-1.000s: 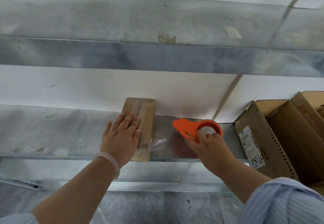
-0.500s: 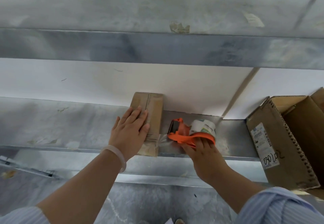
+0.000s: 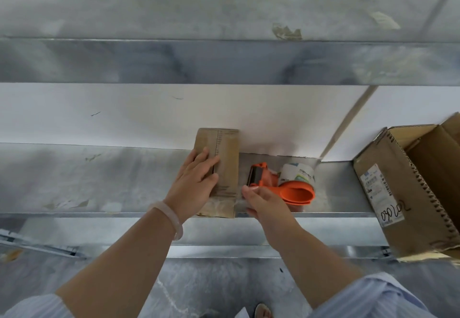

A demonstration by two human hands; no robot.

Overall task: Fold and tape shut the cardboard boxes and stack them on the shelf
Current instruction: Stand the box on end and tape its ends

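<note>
1. Sitting on the metal shelf (image 3: pixel 99 180) against the wall: small cardboard box (image 3: pixel 226 153), pinned under a flat left hand (image 3: pixel 196 185).
2. Just dropped the tape dispenser (image 3: pixel 297 193) beside it. Right hand (image 3: pixel 267 204) released, fingers loose.
3. Looks taped, so probably smoothing next.

Bright and evenly lit, with faint soft shadows on the white wall (image 3: pixel 124 118). Dull sheen across the metal shelf (image 3: pixel 99 180). Slightly blurred overall, bowed toward the edges.

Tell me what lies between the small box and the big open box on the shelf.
The orange tape dispenser, lying on the shelf, with bare metal beyond it. Head view.
</note>
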